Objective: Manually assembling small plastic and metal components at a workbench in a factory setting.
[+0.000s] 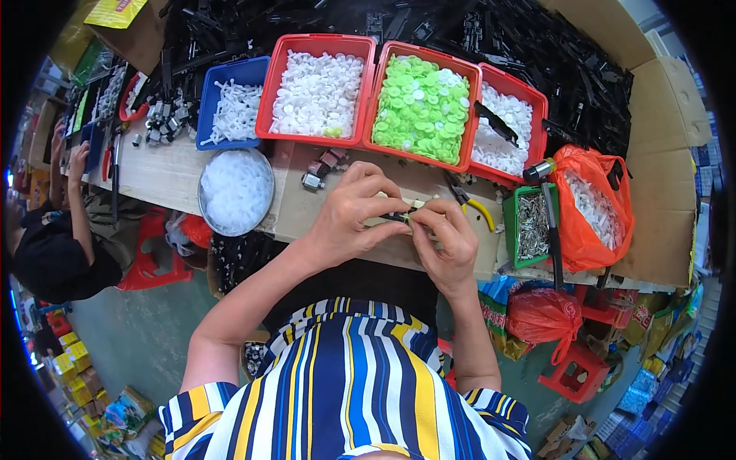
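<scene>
My left hand (pixel 354 211) pinches a small black plastic part (pixel 395 217) between thumb and fingers, above the table's front edge. My right hand (pixel 448 247) meets it at the part's right end, thumb and forefinger pressed together there. A speck of light green shows at that end; fingers hide most of the piece. Just left of my left hand, a few small metal motors (pixel 325 167) lie on the tabletop. Pliers with yellow handles (pixel 469 201) rest to the right of my right hand.
Red bins of white pieces (pixel 318 92) and green discs (pixel 420 103) stand behind my hands, beside a blue bin (pixel 236 103) and a round dish (pixel 236 192). Black parts (pixel 429 23) pile up behind. At right are a green tray (pixel 531 226), a hammer (pixel 550 222) and an orange bag (pixel 590 207). Another person (pixel 61 245) sits left.
</scene>
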The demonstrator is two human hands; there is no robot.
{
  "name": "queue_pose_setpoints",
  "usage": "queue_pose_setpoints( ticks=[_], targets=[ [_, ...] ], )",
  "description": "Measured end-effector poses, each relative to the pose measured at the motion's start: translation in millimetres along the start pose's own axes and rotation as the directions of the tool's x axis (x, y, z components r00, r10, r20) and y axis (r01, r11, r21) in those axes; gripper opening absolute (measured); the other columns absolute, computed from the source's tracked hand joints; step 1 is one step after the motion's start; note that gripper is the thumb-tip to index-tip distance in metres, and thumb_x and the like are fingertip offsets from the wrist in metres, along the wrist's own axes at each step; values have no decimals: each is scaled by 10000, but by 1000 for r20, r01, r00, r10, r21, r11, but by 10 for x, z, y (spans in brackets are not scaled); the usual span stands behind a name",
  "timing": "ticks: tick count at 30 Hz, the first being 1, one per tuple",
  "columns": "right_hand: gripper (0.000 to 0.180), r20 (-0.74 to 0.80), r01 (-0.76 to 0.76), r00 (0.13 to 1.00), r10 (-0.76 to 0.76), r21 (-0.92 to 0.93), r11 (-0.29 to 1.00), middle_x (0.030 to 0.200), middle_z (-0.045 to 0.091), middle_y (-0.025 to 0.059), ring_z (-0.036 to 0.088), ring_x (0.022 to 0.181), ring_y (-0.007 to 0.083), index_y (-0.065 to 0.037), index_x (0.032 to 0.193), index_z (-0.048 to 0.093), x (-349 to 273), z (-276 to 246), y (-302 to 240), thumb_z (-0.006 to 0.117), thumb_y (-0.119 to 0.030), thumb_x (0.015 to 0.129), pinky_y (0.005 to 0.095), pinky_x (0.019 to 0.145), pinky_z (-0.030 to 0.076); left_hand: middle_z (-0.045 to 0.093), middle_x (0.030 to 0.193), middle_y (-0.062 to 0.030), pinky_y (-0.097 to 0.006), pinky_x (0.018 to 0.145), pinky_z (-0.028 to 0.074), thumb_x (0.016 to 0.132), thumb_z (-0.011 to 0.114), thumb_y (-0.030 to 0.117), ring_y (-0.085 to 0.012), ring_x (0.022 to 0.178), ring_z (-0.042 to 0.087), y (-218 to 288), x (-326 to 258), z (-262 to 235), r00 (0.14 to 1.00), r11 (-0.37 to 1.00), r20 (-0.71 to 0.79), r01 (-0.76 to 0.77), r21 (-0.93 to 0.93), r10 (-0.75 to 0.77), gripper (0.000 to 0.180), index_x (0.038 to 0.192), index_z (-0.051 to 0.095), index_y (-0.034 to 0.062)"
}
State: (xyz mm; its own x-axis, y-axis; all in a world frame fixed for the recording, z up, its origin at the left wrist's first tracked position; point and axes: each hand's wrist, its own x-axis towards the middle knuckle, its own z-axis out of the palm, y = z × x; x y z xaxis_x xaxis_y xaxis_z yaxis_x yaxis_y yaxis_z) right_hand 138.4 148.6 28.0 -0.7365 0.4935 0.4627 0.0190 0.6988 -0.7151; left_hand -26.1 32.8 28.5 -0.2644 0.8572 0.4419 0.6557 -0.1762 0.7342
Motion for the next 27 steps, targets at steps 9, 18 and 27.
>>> queue_pose_setpoints(
  ticks=[9, 18, 27],
  targets=[
    [148, 113, 88, 991, -67, -188, 978, 1021, 603, 80, 616, 928, 262, -45, 927, 667, 26, 39, 139, 730, -56, 794, 389, 759, 438, 657, 976, -80, -414, 835, 491, 682, 839, 117, -301, 979, 587, -52, -127, 81, 993, 962, -25, -107, 250, 117, 322, 970, 721, 37],
    [148, 161, 118, 984, -79, -248, 962, 1012, 607, 58, 609, 947, 244, -52, 928, 669, 52, 56, 88, 724, -60, 790, 385, 769, 422, 641, 1051, -85, -400, 915, 437, 803, 654, 186, -249, 1089, 589, -106, -317, 129, 931, 751, 149, -357, 556, 332, 276, 1039, 685, 47],
    [146, 185, 118, 980, -67, -280, 953, 977, 605, 58, 607, 937, 244, -51, 910, 661, 83, 61, 48, 716, -37, 775, 384, 770, 411, 646, 1056, -84, -416, 948, 421, 810, 590, 224, -241, 1158, 559, -95, -234, -22, 821, 508, 354, -560, 655, 449, 322, 1028, 704, 16]
  ],
)
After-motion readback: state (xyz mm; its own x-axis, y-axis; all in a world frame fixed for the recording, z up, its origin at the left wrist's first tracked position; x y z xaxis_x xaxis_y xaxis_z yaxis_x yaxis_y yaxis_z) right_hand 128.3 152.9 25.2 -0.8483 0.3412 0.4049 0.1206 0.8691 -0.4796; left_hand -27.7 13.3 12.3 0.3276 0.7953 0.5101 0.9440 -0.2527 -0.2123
